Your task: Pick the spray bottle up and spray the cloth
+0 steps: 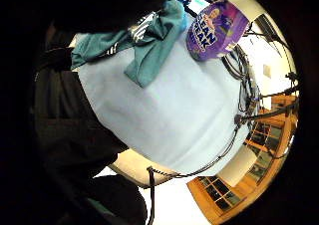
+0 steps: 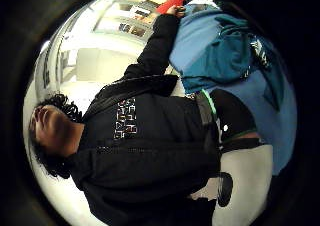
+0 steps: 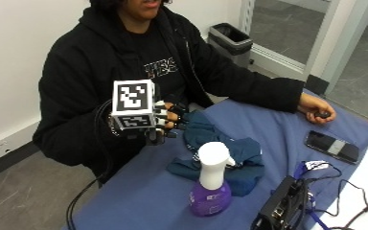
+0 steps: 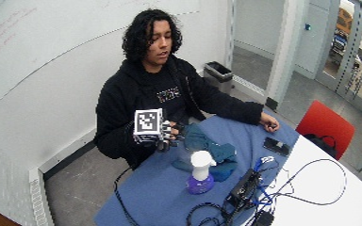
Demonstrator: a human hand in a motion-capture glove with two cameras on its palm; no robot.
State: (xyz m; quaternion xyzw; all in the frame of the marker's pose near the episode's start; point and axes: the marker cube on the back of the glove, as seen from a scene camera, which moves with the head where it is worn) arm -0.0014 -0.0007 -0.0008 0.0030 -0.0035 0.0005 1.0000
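The gloved right hand (image 3: 162,120) hovers above the tabletop (image 3: 152,191), fingers loosely curled, holding nothing. The spray bottle (image 3: 211,181) stands upright just beyond it, beside the crumpled teal cloth (image 3: 219,155). Best to wrap the bottle's neck, forefinger ready on the trigger.

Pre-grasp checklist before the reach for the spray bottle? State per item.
1. Spray bottle upright on the blue table cover: ok.
2. Bottle free, no hands on it: ok.
3. Gloved right hand holding nothing, raised above the table edge beside the cloth: ok.
4. Teal cloth on the table, bunched right behind the bottle: ok as a spray target.
5. Path from hand to bottle: ok, only the cloth's edge lies near it.
6. Black box and cables close beside the bottle: not ok, spray or an elbow could reach them.
7. Nozzle direction: cannot tell.
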